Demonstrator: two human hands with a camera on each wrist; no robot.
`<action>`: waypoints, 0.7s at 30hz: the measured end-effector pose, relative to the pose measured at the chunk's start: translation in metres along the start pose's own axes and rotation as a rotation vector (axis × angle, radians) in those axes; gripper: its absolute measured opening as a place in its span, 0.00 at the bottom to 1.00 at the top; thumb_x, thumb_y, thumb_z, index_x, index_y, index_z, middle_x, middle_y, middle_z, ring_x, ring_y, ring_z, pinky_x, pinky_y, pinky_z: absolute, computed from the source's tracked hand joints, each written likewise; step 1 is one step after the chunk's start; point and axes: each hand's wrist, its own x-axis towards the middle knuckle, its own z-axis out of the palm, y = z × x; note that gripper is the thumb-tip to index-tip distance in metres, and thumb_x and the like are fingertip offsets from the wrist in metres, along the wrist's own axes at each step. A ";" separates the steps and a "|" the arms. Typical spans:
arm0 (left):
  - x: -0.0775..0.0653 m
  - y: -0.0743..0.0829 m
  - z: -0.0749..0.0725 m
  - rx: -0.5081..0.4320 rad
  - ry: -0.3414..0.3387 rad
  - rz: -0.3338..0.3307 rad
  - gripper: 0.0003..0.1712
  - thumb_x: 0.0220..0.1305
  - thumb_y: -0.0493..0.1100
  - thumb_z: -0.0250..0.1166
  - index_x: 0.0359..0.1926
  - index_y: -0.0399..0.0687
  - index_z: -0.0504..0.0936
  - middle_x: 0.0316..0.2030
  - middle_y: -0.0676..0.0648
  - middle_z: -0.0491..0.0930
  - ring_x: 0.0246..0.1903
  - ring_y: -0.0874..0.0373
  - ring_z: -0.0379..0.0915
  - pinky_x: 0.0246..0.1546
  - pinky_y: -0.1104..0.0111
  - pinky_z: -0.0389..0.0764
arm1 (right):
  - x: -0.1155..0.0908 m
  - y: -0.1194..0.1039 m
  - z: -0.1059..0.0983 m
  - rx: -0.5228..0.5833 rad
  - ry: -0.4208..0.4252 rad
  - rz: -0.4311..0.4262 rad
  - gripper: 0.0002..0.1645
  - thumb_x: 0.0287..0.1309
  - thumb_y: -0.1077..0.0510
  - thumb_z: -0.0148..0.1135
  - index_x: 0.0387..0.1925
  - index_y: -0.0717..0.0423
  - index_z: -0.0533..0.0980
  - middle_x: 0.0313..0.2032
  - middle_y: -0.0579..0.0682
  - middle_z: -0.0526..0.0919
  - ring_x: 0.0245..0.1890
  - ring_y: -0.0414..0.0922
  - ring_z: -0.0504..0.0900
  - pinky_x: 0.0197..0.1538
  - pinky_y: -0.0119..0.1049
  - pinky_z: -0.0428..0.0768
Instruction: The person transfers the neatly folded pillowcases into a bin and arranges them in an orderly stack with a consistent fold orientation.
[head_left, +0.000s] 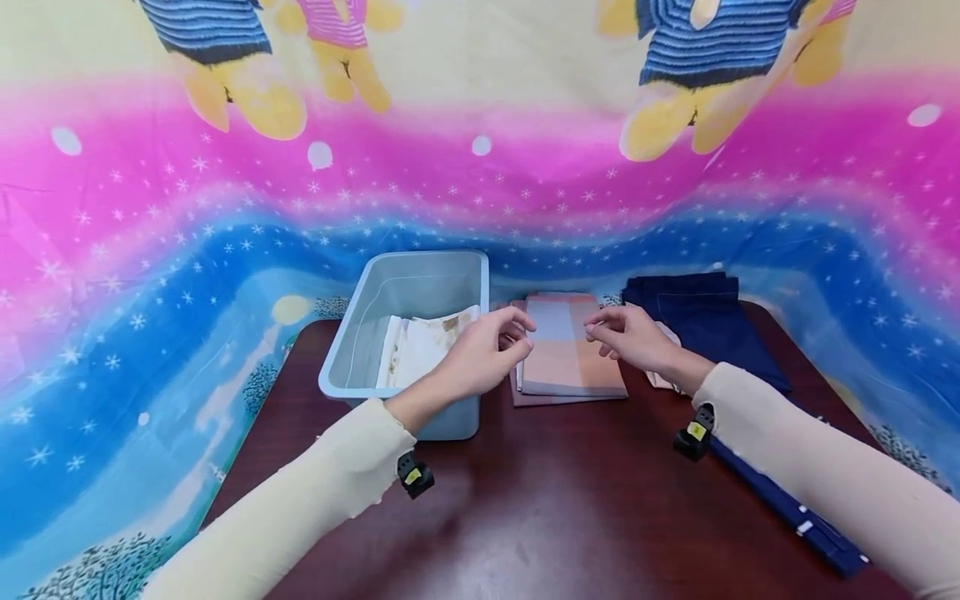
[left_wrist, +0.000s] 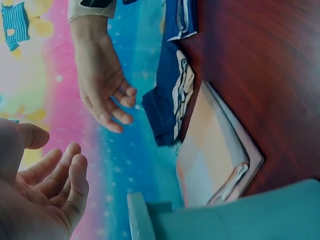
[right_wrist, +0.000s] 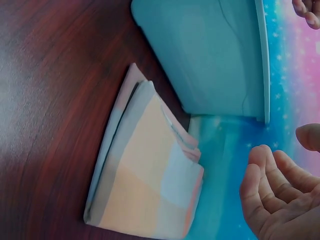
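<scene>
A folded checked cloth in peach, grey and pink lies on the table, its layers visible in both wrist views. Above its left edge hovers my left hand, fingers loosely bent and holding nothing. My right hand is raised over the cloth's right side, likewise holding nothing. Both wrist views show a gap between the hands and the cloth. Left of the cloth stands a grey-blue plastic bin; inside it sits a folded white cloth with a brownish pattern, partly hidden by my left hand.
Folded dark blue fabric lies at the back right, with a crumpled pale cloth beside it. A long dark blue folded piece runs along the right, partly under my right forearm. A printed curtain hangs behind the dark red table.
</scene>
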 end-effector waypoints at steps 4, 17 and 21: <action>0.001 0.000 0.008 0.009 -0.004 -0.013 0.12 0.72 0.43 0.58 0.53 0.49 0.80 0.44 0.48 0.85 0.40 0.58 0.80 0.46 0.64 0.80 | -0.001 0.004 -0.002 -0.005 0.010 0.004 0.22 0.76 0.52 0.52 0.61 0.63 0.74 0.51 0.64 0.84 0.37 0.45 0.84 0.41 0.35 0.83; 0.001 -0.004 0.043 0.224 -0.009 -0.049 0.15 0.72 0.47 0.57 0.56 0.57 0.79 0.49 0.53 0.85 0.50 0.57 0.80 0.50 0.63 0.81 | 0.004 0.022 -0.008 -0.024 0.016 0.057 0.24 0.76 0.51 0.52 0.60 0.66 0.73 0.50 0.64 0.84 0.35 0.43 0.83 0.39 0.35 0.83; 0.004 -0.008 0.052 0.257 -0.012 -0.047 0.15 0.70 0.48 0.59 0.56 0.56 0.79 0.51 0.51 0.85 0.50 0.56 0.81 0.50 0.63 0.81 | 0.006 0.026 -0.008 -0.037 0.015 0.066 0.25 0.76 0.52 0.52 0.60 0.68 0.73 0.50 0.66 0.84 0.34 0.42 0.83 0.37 0.35 0.83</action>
